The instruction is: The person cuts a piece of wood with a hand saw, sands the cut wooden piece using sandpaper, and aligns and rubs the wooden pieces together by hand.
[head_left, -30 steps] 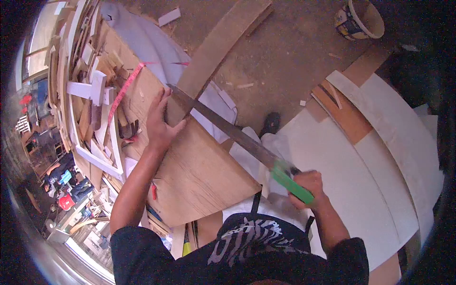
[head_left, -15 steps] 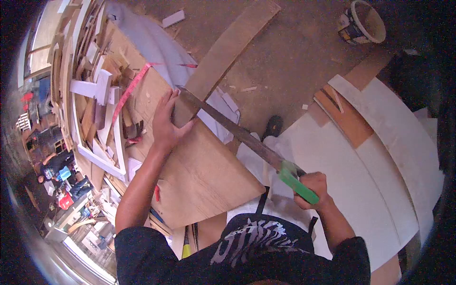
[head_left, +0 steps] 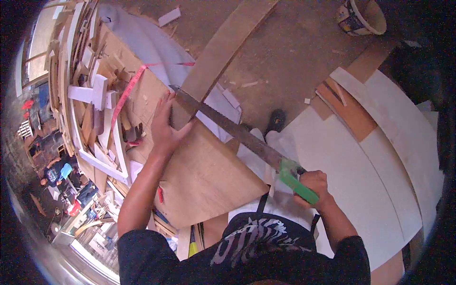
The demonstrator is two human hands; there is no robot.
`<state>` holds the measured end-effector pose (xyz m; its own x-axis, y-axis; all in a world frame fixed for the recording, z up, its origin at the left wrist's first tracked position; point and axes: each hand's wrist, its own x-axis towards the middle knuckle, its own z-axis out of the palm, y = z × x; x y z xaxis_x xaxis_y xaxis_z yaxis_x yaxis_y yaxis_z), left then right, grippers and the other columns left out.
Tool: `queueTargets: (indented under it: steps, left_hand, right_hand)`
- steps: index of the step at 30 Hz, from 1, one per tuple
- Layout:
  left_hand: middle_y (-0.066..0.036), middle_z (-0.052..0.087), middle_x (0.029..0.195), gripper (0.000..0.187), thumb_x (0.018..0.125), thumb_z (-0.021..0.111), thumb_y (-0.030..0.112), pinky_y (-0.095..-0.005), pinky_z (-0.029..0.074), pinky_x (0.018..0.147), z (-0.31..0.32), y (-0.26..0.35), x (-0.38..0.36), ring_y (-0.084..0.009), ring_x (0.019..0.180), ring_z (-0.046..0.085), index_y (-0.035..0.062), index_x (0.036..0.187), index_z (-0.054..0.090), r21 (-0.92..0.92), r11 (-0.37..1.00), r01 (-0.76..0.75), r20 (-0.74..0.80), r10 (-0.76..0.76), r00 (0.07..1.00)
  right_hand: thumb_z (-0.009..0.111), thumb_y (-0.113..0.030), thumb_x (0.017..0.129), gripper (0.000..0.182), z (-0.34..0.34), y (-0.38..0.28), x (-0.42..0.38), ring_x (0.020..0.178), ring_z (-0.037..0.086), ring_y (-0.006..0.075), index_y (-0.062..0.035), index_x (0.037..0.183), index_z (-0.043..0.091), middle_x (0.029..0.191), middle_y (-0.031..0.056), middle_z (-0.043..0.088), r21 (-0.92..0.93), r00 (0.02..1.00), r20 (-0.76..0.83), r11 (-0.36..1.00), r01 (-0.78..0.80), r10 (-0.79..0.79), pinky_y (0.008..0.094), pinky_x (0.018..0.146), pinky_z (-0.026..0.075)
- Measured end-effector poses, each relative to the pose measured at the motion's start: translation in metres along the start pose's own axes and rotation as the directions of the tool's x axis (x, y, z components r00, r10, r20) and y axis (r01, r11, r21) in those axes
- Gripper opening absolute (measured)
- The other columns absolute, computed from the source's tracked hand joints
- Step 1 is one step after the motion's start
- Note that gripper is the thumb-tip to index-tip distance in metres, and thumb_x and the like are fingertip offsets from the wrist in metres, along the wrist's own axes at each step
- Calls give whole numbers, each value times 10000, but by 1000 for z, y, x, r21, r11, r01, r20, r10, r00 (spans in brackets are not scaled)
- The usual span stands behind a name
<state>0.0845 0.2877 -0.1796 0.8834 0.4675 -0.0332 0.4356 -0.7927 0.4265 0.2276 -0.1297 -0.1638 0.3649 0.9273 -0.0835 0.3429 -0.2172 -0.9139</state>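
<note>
My right hand (head_left: pixel 313 186) is wrapped round the green handle of a handsaw (head_left: pixel 242 134). The blade runs up and left across a long brown board (head_left: pixel 223 50), its tip close to my left hand (head_left: pixel 166 128). That hand presses on the near end of the board, thumb and fingers apart. Beneath it lies a wide plywood sheet (head_left: pixel 204 175), past whose edge the board sticks out. A pink measuring tape (head_left: pixel 127 92) lies across the sheet's left side.
Wood scraps and a white frame (head_left: pixel 102 166) are heaped at left. White panels (head_left: pixel 346 166) lie at right. A bucket (head_left: pixel 363 18) stands at the upper right. Another person (head_left: pixel 53 173) is far off at left.
The view has shifted slightly. The saw stays across the board at nearly the same place, and both hands keep their hold.
</note>
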Motion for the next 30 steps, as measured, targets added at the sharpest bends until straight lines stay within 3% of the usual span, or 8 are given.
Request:
queueTargets:
  steps: [7, 10, 12, 14, 17, 19, 25, 30]
  left_hand:
    - [-274, 543, 1363, 768, 714, 850, 314, -399, 436, 1076, 0, -5, -5, -379, 1308, 516, -44, 1313, 529, -160, 984, 75, 58, -66, 996]
    - [-260, 542, 1373, 788, 713, 850, 321, -403, 419, 1094, 3, -4, -6, -382, 1310, 512, -50, 1321, 514, -57, 996, 72, 36, -70, 997]
    - [-260, 531, 1390, 803, 711, 852, 329, -403, 410, 1102, 4, -9, -6, -381, 1323, 502, -54, 1326, 506, 30, 999, 16, 31, -17, 999]
    - [-260, 519, 1406, 819, 708, 854, 336, -402, 401, 1109, 1, -10, -9, -381, 1335, 491, -59, 1332, 498, 126, 992, -30, 33, 26, 999]
    - [-264, 500, 1430, 815, 695, 859, 326, -401, 387, 1121, 1, -3, -4, -373, 1358, 471, -65, 1319, 509, 131, 991, 28, 52, -35, 998]
    - [-279, 470, 1453, 804, 680, 862, 310, -400, 393, 1117, 0, -2, -2, -373, 1367, 462, -68, 1304, 523, -128, 989, 76, 65, -69, 996]
    - [-300, 474, 1435, 763, 676, 848, 279, -403, 396, 1113, -6, 0, -6, -387, 1356, 469, -70, 1278, 535, -94, 953, 288, 201, -265, 943]
    - [-292, 513, 1393, 753, 672, 837, 275, -423, 371, 1131, 1, -9, -7, -401, 1337, 482, -69, 1271, 538, 38, 998, 54, 52, -56, 997]
  right_hand:
    - [727, -197, 688, 175, 43, -7, 107, 452, 522, 268, -105, 646, 584, 552, 64, 495, 68, 985, -121, 989, 128, -119, 387, 452, 427]
    - [737, -202, 676, 169, 42, -19, 115, 467, 533, 277, -105, 680, 600, 569, 74, 497, 198, 975, -187, 968, 156, -119, 395, 462, 438]
    - [750, -210, 652, 185, 40, -16, 81, 471, 536, 276, -104, 701, 606, 582, 74, 504, -75, 995, -70, 995, 70, -75, 403, 466, 441]
    - [751, -200, 625, 181, 23, -11, 37, 471, 542, 269, -112, 681, 603, 573, 70, 498, -96, 999, -21, 995, 28, -30, 388, 456, 435]
    - [748, -195, 618, 173, 7, -13, 10, 472, 546, 263, -116, 665, 601, 570, 67, 500, -48, 999, 24, 998, -26, 27, 382, 450, 434]
    - [746, -188, 614, 171, 8, -9, 28, 473, 544, 263, -114, 651, 596, 570, 68, 504, -5, 1000, -11, 1000, 8, -8, 379, 452, 440]
    - [766, -194, 635, 184, 53, -13, 126, 477, 534, 278, -106, 652, 605, 579, 76, 520, 207, 975, -189, 965, 160, -121, 383, 471, 448]
    - [753, -151, 626, 162, 37, -13, 47, 435, 513, 243, -119, 634, 595, 541, 49, 479, 4, 992, -117, 999, 48, -47, 372, 449, 426]
